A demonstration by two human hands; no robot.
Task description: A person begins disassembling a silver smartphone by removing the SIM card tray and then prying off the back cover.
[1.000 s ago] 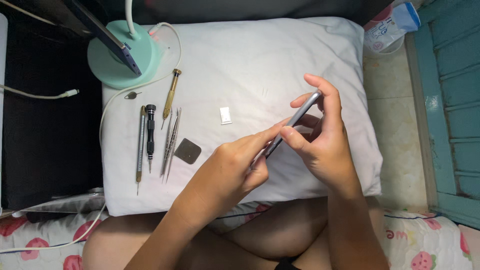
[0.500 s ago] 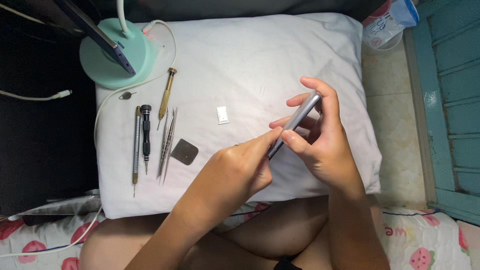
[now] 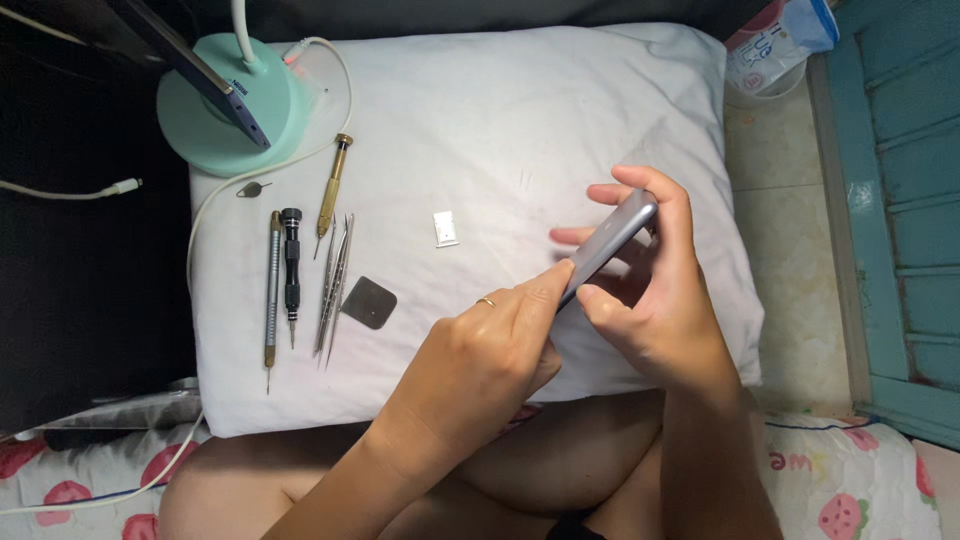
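Lamp: mint-green base [image 3: 205, 125] in the upper left corner of the white pillow [image 3: 500, 100].
Tools: screwdrivers [image 3: 290, 270] and tweezers [image 3: 335, 285] lie side by side left of centre, a dark square pick [image 3: 369, 302] just beside them.
Tray: small white piece [image 3: 445, 229] near mid-frame.
Left hand [image 3: 480, 365]: curled, fingertips pressing the phone's lower end.
Phone [image 3: 610, 245]: grey, tilted, right of centre above the pillow.
Right hand [image 3: 665, 300]: wrapped around the phone, gripping it.
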